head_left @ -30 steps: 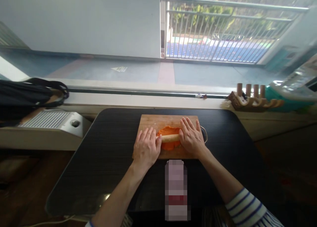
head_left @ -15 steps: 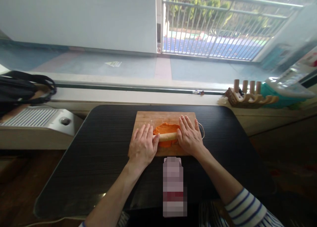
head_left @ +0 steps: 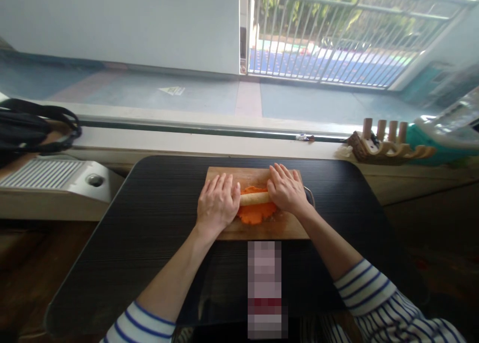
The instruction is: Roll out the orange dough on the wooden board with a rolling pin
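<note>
A wooden cutting board (head_left: 288,228) lies on a black table (head_left: 157,233). On it is a flattened patch of orange dough (head_left: 256,212). A pale wooden rolling pin (head_left: 254,199) lies across the dough's far part. My left hand (head_left: 218,203) presses flat on the pin's left end, fingers stretched out and together. My right hand (head_left: 286,189) rests the same way on the pin's right end. Both ends of the pin are hidden under my palms.
A metal ring handle (head_left: 310,193) sticks out from the board's right side. A white ribbed appliance (head_left: 56,176) and a black bag (head_left: 33,128) sit at the left. A wooden rack (head_left: 385,146) stands on the window ledge at the right. A blurred upright object (head_left: 264,288) is near me.
Both hands have rolled the pin away from me, from the dough's middle to its far part. More orange dough now shows on the near side of the pin.
</note>
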Demonstrator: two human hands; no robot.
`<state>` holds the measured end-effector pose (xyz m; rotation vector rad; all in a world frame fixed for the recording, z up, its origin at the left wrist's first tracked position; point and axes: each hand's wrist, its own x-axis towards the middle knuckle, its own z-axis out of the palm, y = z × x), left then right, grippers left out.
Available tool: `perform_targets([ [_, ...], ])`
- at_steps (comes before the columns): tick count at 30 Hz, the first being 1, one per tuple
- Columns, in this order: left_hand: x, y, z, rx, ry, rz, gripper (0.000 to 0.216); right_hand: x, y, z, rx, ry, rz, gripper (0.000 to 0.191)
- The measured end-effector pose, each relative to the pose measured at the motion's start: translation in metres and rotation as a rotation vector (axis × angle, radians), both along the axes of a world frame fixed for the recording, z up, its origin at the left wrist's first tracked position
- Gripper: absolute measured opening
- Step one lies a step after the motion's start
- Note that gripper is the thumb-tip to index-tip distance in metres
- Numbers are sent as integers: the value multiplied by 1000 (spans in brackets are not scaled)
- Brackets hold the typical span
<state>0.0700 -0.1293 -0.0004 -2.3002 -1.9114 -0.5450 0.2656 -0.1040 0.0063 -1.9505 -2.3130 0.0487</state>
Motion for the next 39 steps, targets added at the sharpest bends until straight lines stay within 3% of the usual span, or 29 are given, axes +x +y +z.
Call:
perform_targets([
  [21,-2,28,3,-71,-21,33,49,-3,9,2,21,96,-99,52],
  [39,-4,59,10,-314,-20,60,53,-5,17,4,18,174,-113,48],
])
